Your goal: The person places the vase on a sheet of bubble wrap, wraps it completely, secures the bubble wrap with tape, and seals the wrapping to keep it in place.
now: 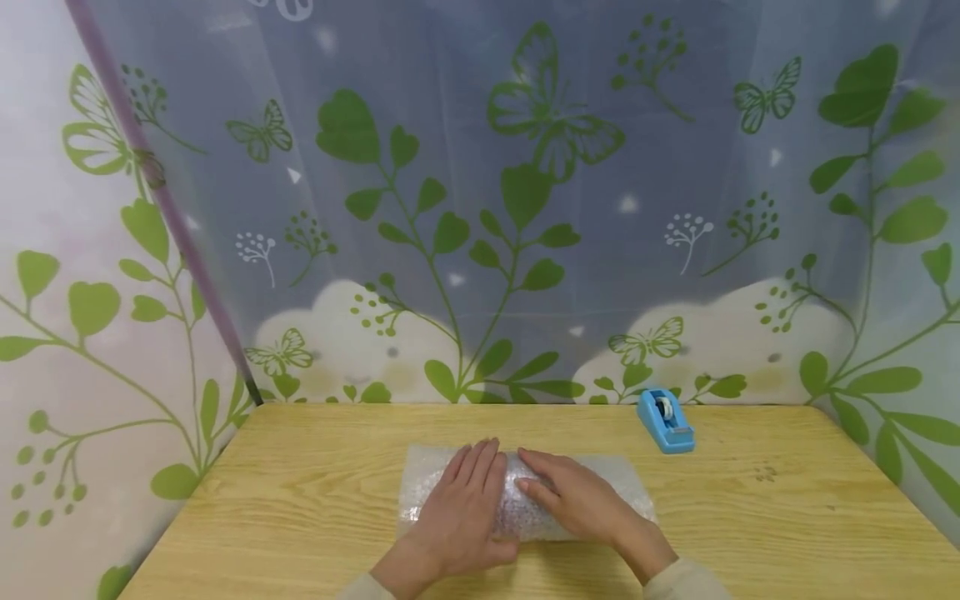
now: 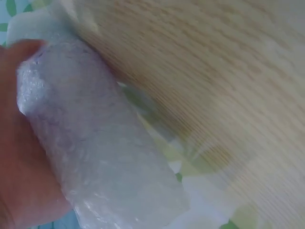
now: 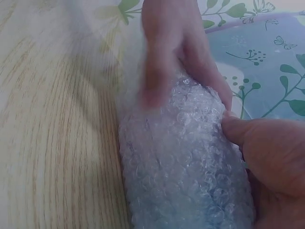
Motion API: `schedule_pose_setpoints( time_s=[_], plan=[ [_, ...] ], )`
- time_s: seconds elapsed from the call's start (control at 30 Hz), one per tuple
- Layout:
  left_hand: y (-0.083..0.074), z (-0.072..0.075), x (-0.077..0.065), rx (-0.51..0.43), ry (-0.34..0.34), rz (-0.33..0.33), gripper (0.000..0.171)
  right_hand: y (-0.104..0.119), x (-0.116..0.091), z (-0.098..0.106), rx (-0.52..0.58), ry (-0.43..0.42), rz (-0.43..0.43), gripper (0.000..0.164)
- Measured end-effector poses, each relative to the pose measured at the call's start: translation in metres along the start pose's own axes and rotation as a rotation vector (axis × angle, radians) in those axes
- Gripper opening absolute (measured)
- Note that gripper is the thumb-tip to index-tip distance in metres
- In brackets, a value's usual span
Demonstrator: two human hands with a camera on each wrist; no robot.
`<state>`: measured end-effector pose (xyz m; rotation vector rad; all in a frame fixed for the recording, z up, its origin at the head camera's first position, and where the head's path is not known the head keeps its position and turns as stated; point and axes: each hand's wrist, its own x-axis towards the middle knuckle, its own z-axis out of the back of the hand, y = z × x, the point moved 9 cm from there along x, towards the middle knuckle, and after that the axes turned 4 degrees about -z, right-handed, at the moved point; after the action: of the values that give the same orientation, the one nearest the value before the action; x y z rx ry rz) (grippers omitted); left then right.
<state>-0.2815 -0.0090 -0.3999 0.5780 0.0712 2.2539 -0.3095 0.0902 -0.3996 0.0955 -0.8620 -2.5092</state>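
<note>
A bundle rolled in clear bubble wrap point(image 1: 517, 504) lies crosswise on the table, its wrap reaching out flatter at both ends. Something faintly purple shows through the layers, but its kind is hidden. My left hand point(image 1: 461, 508) rests over the bundle's left part, fingers straight and side by side, thumb held out toward the near edge. My right hand point(image 1: 581, 496) holds the roll to the right of it, with bent fingers at the far side and the thumb on top. In the right wrist view, the right thumb point(image 3: 238, 130) touches the bubbly surface and the left hand point(image 3: 174, 43) is blurred.
A blue tape dispenser point(image 1: 666, 423) with a roll of tape stands at the back right of the wooden table point(image 1: 315, 483). Behind the table's far edge hangs a curtain point(image 1: 465, 208) printed with leaves and butterflies. A slanting pole point(image 1: 180, 225) stands at the left.
</note>
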Motion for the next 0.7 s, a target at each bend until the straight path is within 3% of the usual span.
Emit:
schedule_pose_setpoints(
  time_s=[0.23,0.5,0.7],
  plan=[
    [-0.0006,0.0038,-0.0012,-0.123,-0.073,-0.004,0.051,-0.0026,-0.0017,-0.002,0.025,0.017,-0.007,0.057],
    [-0.0027,-0.0004,-0.0028,-0.071,-0.057,-0.005,0.052,-0.0058,-0.0032,-0.0013,0.03,0.009,-0.011,0.059],
    [-0.0031,0.0004,-0.0016,-0.046,-0.048,0.0,0.052,-0.0072,-0.0043,0.0058,-0.067,-0.084,-0.041,0.058]
  ],
)
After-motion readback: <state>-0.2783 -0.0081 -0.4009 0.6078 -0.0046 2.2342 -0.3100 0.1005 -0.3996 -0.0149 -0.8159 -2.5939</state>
